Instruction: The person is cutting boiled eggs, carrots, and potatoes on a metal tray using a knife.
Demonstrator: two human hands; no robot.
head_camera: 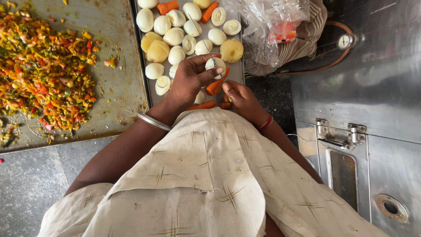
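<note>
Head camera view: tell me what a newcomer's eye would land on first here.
At top centre, a metal tray is crowded with peeled boiled eggs, some halved, and carrot pieces. Just below, the left hand grips one egg with a thin thread stretched across it, while the right hand sits beside it. To the left, a bright heap of chopped vegetables covers a large flat metal sheet.

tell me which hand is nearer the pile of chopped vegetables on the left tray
Left. The left hand holds a peeled egg over the egg tray, closer to the chopped vegetables. The right hand lies farther away, beside it.
</note>
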